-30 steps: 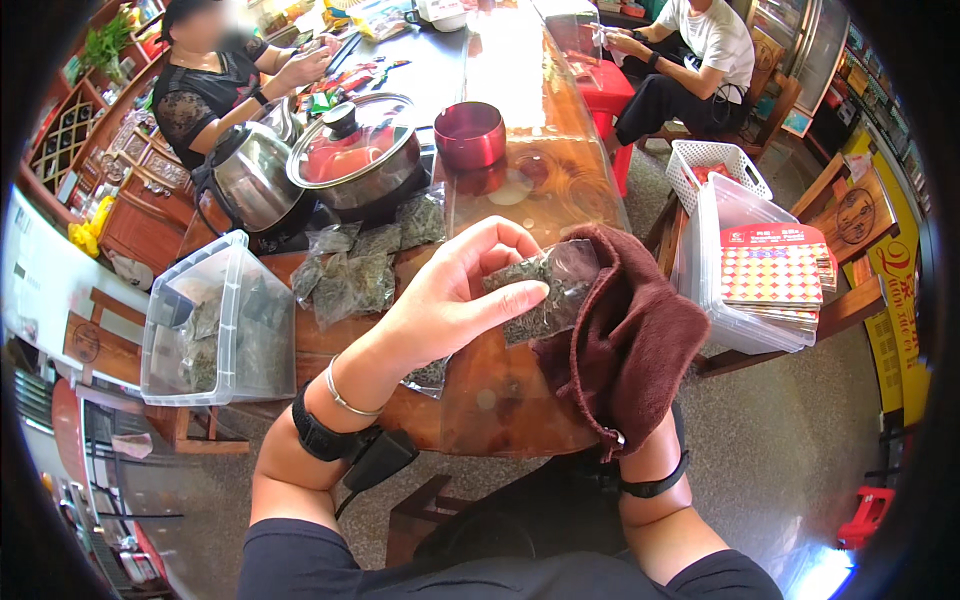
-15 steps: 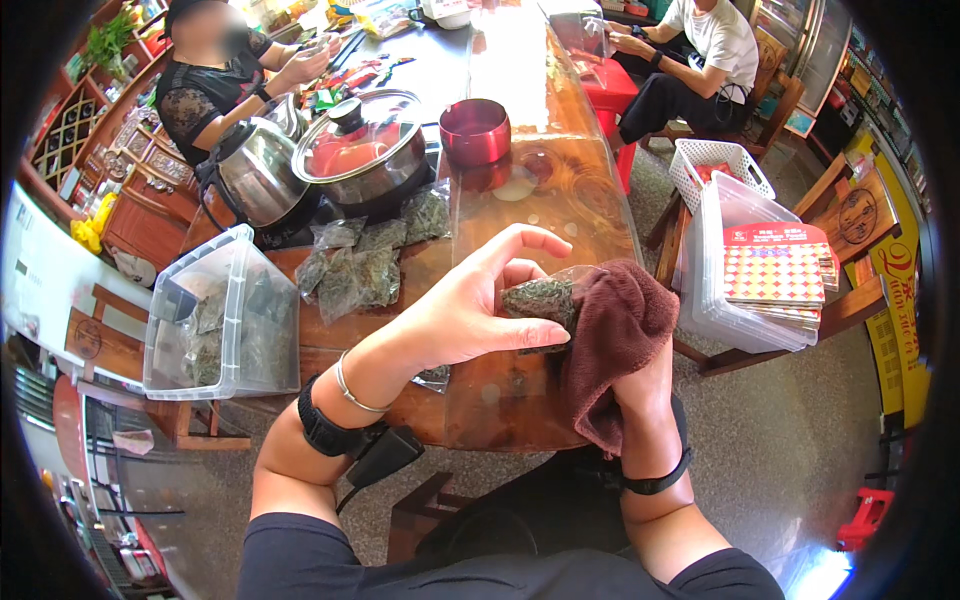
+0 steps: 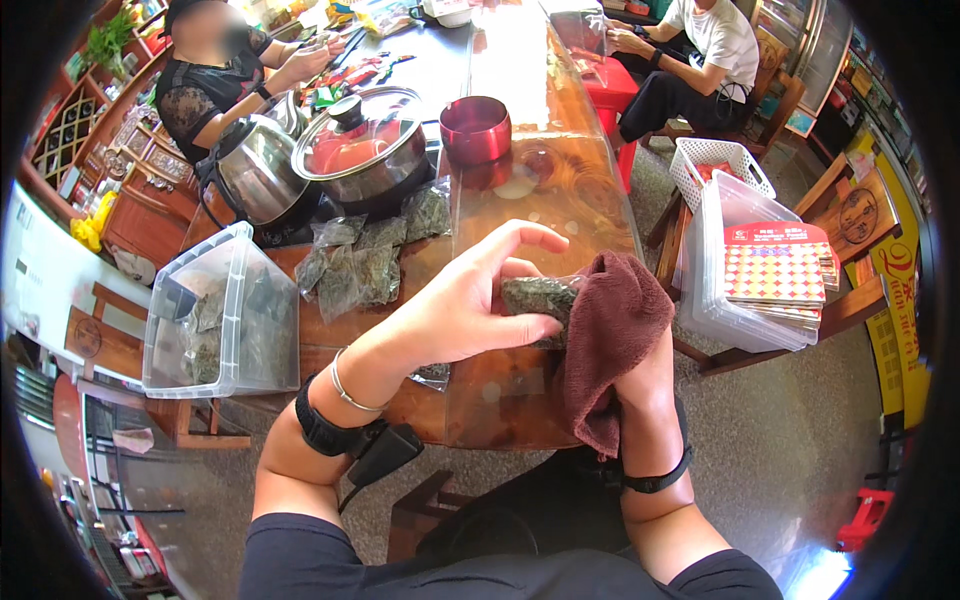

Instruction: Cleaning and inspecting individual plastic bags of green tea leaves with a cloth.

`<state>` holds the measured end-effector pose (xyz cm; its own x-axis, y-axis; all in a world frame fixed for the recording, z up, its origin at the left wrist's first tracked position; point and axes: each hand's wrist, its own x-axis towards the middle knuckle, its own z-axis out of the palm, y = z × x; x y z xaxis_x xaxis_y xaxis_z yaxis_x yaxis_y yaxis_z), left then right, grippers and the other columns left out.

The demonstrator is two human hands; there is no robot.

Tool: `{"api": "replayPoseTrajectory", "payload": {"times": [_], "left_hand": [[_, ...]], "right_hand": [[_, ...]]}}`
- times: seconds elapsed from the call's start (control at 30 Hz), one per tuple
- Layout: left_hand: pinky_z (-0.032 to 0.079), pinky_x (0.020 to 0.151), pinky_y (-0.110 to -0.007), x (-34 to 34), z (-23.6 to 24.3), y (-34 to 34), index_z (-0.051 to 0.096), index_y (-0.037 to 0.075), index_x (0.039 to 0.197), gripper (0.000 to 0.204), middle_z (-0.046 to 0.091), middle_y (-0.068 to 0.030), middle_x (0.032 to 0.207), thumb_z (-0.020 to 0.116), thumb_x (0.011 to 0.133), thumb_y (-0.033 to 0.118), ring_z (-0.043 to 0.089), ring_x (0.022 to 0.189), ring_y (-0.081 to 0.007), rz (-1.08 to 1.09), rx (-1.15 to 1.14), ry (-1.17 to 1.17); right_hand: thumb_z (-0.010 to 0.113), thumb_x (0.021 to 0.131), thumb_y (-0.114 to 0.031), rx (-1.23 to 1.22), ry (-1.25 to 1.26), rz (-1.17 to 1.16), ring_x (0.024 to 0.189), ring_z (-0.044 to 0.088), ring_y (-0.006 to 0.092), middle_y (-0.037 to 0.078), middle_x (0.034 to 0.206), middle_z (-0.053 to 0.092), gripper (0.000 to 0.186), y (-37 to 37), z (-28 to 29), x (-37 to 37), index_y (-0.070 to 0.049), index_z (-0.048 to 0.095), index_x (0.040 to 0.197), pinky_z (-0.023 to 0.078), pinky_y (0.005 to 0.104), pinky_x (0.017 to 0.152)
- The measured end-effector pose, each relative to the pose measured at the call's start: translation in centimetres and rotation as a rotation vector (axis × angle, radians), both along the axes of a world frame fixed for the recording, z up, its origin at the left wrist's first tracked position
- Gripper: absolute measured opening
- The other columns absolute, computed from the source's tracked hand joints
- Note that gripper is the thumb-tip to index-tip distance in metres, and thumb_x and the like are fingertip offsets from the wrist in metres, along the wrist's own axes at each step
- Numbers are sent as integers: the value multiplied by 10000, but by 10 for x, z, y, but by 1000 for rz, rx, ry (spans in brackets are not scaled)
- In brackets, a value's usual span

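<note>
My left hand (image 3: 455, 310) grips a small clear packet of dried green leaves (image 3: 540, 297) between thumb and fingers, above the table's near end. A brown cloth (image 3: 618, 335) covers most of my right hand (image 3: 648, 378), whose fingers are hidden under it. The cloth is bunched against the right end of the packet, and its lower corner hangs down. To the left of my left hand, several similar leaf packets (image 3: 360, 275) lie in a loose heap on the wooden table (image 3: 540, 220).
Left of the heap stands a clear plastic bin (image 3: 240, 310) with more packets. Behind are a steel kettle (image 3: 255, 175), a lidded pot (image 3: 365, 150) and a red metal bowl (image 3: 475, 132). A box of patterned cards (image 3: 775, 270) sits at right. Two people sit farther back.
The cloth has shifted slightly over the right end of the packet, and its folds have changed. The packet's visible face has turned a little. My left hand stays nearly in place.
</note>
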<state>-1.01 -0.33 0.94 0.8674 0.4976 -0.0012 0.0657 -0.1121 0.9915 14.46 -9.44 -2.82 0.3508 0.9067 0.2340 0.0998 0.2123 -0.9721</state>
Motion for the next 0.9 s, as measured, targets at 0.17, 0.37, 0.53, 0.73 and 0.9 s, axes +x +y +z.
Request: {"api": "replayPoseTrajectory", "payload": {"times": [0.17, 0.37, 0.53, 0.73, 0.9], "left_hand": [[418, 629, -161, 1, -4, 0, 269, 81, 1263, 546, 521, -5, 889, 537, 794, 3, 492, 805, -39, 119, -167, -183], [477, 626, -214, 2, 1, 0, 260, 81, 1246, 578, 526, -54, 947, 588, 774, 19, 527, 804, -76, 67, -199, -115], [437, 722, -212, 2, -7, 2, 285, 60, 1249, 632, 524, -37, 970, 607, 712, -29, 514, 826, -79, 64, -58, -99], [423, 767, -231, 3, -5, 1, 305, 44, 1231, 647, 516, -48, 976, 607, 670, -69, 504, 859, -87, 46, 272, -126], [444, 778, -252, 6, -6, 3, 339, 26, 1162, 567, 536, -95, 970, 669, 700, 19, 523, 873, -111, 65, -255, -246]], "right_hand": [[596, 739, -45, 49, 67, 3, 775, 519, 84, 49, 854, 585, 234, 1, -2, -3, 24, 549, 957, 434, 233, 693], [577, 749, -39, 54, 189, 31, 777, 518, 91, 43, 867, 579, 225, 2, -1, -4, 28, 540, 962, 437, 242, 706], [620, 712, -38, 90, -115, -34, 802, 527, 107, 72, 895, 582, 312, 2, -4, 3, 14, 530, 1006, 429, 257, 729], [602, 720, -43, 107, 16, 47, 858, 520, 123, 66, 935, 575, 274, -1, -7, -1, 23, 541, 979, 416, 263, 771], [621, 711, -49, 138, 183, -45, 878, 521, 131, 80, 973, 565, 346, 0, -9, -3, 25, 513, 1031, 416, 270, 786]]}}
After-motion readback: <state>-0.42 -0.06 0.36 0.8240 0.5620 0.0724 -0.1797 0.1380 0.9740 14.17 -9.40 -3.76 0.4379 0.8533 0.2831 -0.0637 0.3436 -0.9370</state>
